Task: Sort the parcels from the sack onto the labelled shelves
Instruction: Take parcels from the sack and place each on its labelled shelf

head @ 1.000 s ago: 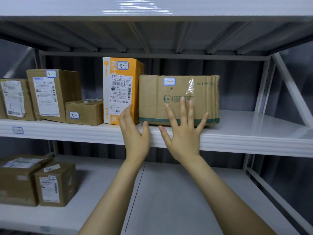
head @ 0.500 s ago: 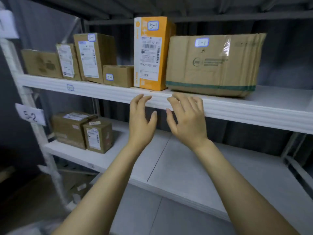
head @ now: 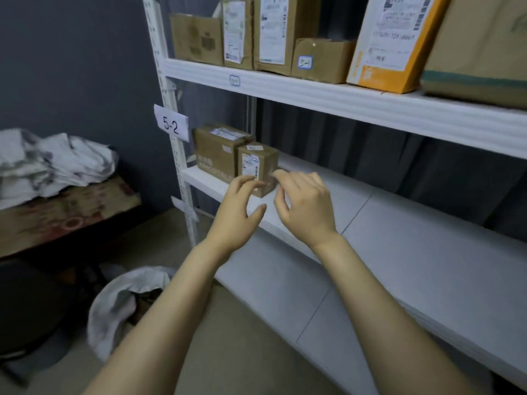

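- My left hand [head: 236, 215] and right hand [head: 306, 208] hang empty side by side, fingers loosely curled, before the lower shelf [head: 399, 266] tagged 5-2.
- Neither grips the small box [head: 258, 166] standing just behind them.
- The sack [head: 114, 306] slumps on the floor, below and to my left, its mouth gaping upward; something brown shows inside, too dim to name.
- My left hand is nearer it; the next reach, I judge, goes down and leftward, away from the shelves.
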